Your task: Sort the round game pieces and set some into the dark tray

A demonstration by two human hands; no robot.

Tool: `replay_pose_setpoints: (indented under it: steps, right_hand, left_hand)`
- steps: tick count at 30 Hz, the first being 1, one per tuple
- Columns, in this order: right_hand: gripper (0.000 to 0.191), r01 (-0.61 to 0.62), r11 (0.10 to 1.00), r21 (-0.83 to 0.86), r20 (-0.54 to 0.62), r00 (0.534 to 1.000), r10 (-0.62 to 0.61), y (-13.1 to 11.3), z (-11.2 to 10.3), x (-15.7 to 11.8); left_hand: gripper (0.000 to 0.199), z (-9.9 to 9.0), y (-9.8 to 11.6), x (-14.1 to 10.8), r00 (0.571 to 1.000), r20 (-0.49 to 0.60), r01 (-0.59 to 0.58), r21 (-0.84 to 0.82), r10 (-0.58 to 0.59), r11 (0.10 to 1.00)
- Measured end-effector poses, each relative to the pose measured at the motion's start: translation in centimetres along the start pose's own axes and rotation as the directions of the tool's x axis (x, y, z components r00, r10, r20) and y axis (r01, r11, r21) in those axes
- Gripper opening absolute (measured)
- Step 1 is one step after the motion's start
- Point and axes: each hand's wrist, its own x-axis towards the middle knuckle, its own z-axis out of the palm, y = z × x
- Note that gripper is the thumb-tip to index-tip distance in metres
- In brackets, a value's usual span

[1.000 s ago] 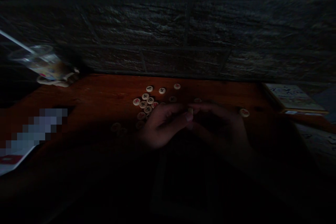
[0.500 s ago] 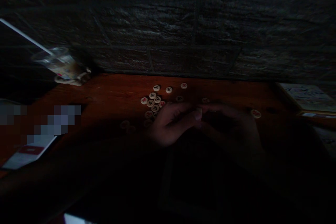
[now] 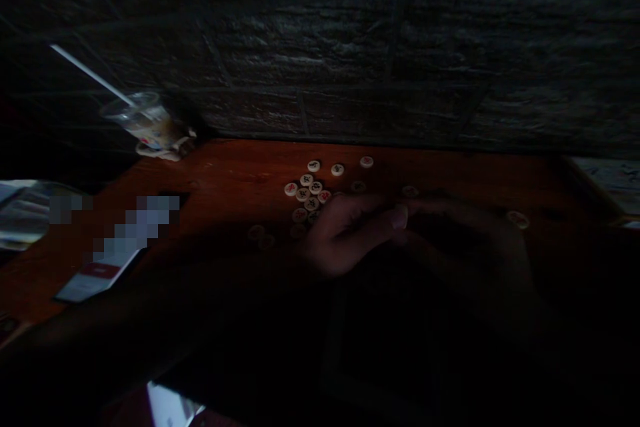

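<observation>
My left hand (image 3: 345,233) is over the wooden table, its fingers curled and its thumb stretched towards my right hand (image 3: 465,240). The two hands meet at the fingertips; whatever lies between them is hidden in the dark. Just beyond my left hand lies a loose group of round Chinese chess pieces (image 3: 302,194) with black or red characters, and it covers part of that group. Another piece (image 3: 410,191) lies behind the fingertips of my right hand, and a red-marked piece (image 3: 518,219) lies to that hand's right.
A plastic cup (image 3: 153,123) with a white straw stands at the back left, by the dark brick wall (image 3: 340,47). On the left of the table (image 3: 230,167) lies a phone (image 3: 95,278). A framed, pale panel (image 3: 610,180) is at the right.
My view has turned left, so everything sits further right in the picture and a clear container shows at the left edge. The hands keep nearly the same pose, fingertips together.
</observation>
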Motion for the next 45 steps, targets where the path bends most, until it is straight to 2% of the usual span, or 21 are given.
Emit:
replay_pose_setpoints:
  steps: [7,11,15,23,26,33,39,45]
  right_hand:
    - [0.031,-0.010,0.995,0.104,0.027,1.000,0.007,0.4,0.0,-0.1]
    - [0.028,-0.041,0.989,0.142,0.032,0.999,0.037,0.7,0.2,-0.2]
    - [0.023,0.000,0.989,0.148,0.014,1.000,-0.002,0.8,0.2,-0.2]
    - [0.031,0.013,0.982,0.190,0.027,0.999,-0.018,1.0,0.2,-0.3]
    - [0.036,-0.007,0.982,0.186,0.050,0.999,-0.003,1.0,0.2,-0.3]
    - [0.031,0.002,0.982,0.191,0.055,0.998,-0.013,1.1,0.1,-0.4]
    - [0.037,0.016,0.983,0.181,0.061,0.998,-0.028,1.1,0.0,-0.2]
    - [0.029,0.018,0.985,0.172,0.030,0.999,-0.023,1.0,0.2,-0.2]
  left_hand:
    - [0.032,0.3,0.4,0.3,0.999,-0.026,-0.020,0.021,0.020,1.000]
    - [0.035,0.3,0.8,0.4,0.998,-0.057,-0.008,0.067,0.012,0.998]
    - [0.030,0.2,0.8,0.3,0.998,-0.061,0.007,0.100,-0.001,0.995]
    - [0.024,0.2,0.7,0.4,0.999,-0.045,-0.026,0.085,0.029,0.996]
    - [0.022,0.2,0.8,0.4,0.998,-0.054,-0.019,0.103,0.025,0.995]
    - [0.034,0.1,0.4,0.1,0.999,-0.044,0.018,0.079,-0.014,0.997]
    - [0.031,0.3,0.7,0.3,0.997,-0.082,0.013,0.094,-0.005,0.995]
    - [0.031,0.4,0.6,0.3,0.998,-0.060,-0.024,0.063,0.027,0.998]
